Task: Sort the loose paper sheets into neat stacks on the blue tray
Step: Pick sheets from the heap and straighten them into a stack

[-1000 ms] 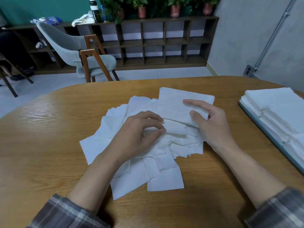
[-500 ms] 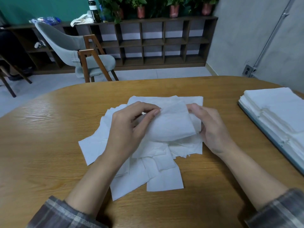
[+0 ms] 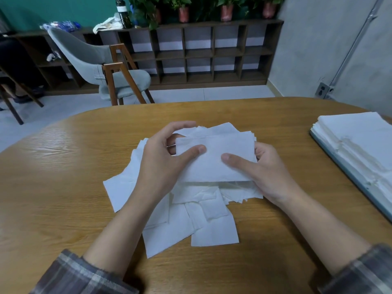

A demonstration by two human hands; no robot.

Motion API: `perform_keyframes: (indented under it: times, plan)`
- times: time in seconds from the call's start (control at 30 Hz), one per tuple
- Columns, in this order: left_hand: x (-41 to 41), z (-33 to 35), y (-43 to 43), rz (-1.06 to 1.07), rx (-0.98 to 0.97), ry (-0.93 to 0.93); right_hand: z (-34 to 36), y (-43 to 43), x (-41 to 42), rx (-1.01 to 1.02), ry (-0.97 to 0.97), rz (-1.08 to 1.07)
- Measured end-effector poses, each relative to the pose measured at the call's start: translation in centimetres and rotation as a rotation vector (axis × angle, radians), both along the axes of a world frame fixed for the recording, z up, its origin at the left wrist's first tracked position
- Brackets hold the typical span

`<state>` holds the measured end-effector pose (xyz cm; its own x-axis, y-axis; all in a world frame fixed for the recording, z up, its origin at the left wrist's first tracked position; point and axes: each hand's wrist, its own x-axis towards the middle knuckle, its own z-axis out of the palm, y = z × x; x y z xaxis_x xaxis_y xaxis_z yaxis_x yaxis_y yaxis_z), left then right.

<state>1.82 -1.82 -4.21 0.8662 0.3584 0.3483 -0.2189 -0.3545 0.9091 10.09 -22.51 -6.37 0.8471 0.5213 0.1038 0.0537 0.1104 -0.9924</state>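
**Operator:** What did I have in my grip at that moment?

**Observer:** You had one white sheet [image 3: 214,164], raised a little above the loose pile [image 3: 191,211]. Both of your hands gripped it.

**Operator:** How was each hand set?

**Observer:** Your left hand [image 3: 159,166] pinched the sheet's left end. The thumb lay on its upper face and the fingers curled round behind the far edge. Your right hand [image 3: 265,175] pinched the right end in the same way. Its thumb pointed left across the paper, and its fingers were tucked under the right edge. Neither hand was spread flat, and your two thumb tips lay near each other on the sheet.

**Operator:** And the rest of the paper?

**Observer:** The pile lay under your hands in the middle of the wooden table [image 3: 63,187]. Its sheets overlapped at odd angles and spread out towards the near side. The blue tray [image 3: 351,174] sat well apart, at the right edge of the table. Neat stacks [image 3: 360,141] of white sheets covered it.

**Operator:** Anything further out?

**Observer:** Your plaid sleeves [image 3: 84,274] showed at the near edge. Past the far side of the table stood a grey chair [image 3: 101,64] on the left. Behind it was a long dark shelf unit [image 3: 212,54], with potted plants [image 3: 226,9] and a bottle [image 3: 123,13] on top.
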Motion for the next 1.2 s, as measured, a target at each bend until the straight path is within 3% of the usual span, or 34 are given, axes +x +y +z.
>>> perform_keyframes:
  times: [0.5,0.6,0.7,0.87,0.93,1.1,1.2]
  plan:
    - [0.3,-0.8,-1.2,0.167,0.036,-0.056,0.5,0.2,-0.4,0.004,-0.099,-0.023]
    - [0.1,-0.7,-1.6,0.118,-0.001,0.016,0.8,0.0,0.0,0.023,-0.139,-0.037]
    - [-0.1,-0.1,-1.7,-0.020,-0.185,0.115,0.9,-0.5,1.0,0.056,-0.213,-0.074]
    - [-0.1,-0.1,-1.7,-0.023,-0.192,0.050,1.1,-0.8,1.1,-0.062,-0.335,-0.052]
    - [0.1,-0.7,-1.5,0.018,-0.107,0.019,1.2,-0.8,0.9,-0.149,-0.384,-0.038]
    - [1.1,-2.6,0.3,0.067,0.443,0.037,0.3,-1.1,2.1,-0.182,-0.277,-0.407]
    - [1.4,-3.2,0.5,0.021,0.588,0.103,0.0,-1.6,2.7,-0.187,-0.266,-0.518]
